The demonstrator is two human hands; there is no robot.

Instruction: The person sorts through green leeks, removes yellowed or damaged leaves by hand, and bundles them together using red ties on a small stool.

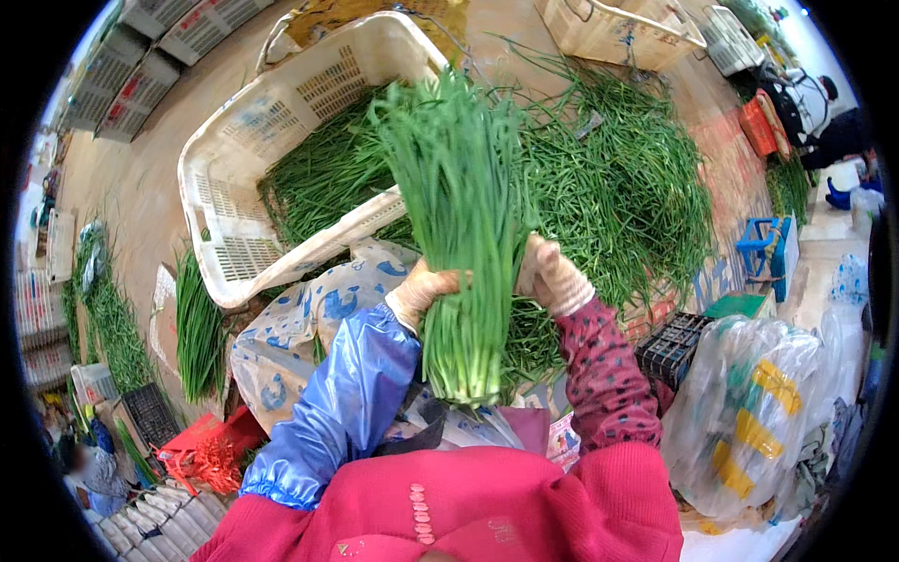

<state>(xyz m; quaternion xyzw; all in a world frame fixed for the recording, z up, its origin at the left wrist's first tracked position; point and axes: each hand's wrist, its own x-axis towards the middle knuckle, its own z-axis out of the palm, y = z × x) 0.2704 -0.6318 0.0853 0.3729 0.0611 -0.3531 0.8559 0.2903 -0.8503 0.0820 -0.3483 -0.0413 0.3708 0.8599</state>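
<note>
A thick bunch of garlic chives [459, 225] stands upright in front of me, leaf tips away and pale cut ends toward my body. My left hand [426, 292], in a pale glove and blue shiny sleeve, is closed round its left side, thumb across the stems. At the bunch's right edge is my right hand [554, 276], also gloved, its fingers curled in; what they pinch, if anything, is hard to make out. Beyond lies a large heap of loose chives [618, 178]. A white plastic crate [220, 178], tilted on its side, holds more chives at the left.
A blue-patterned plastic sheet [281, 351] lies by my left sleeve. At the right are a black crate [672, 348], a blue stool [763, 251] and a clear plastic bag [740, 421]. A red box with red ties [211, 450] sits at the lower left. Another crate [618, 33] stands far off.
</note>
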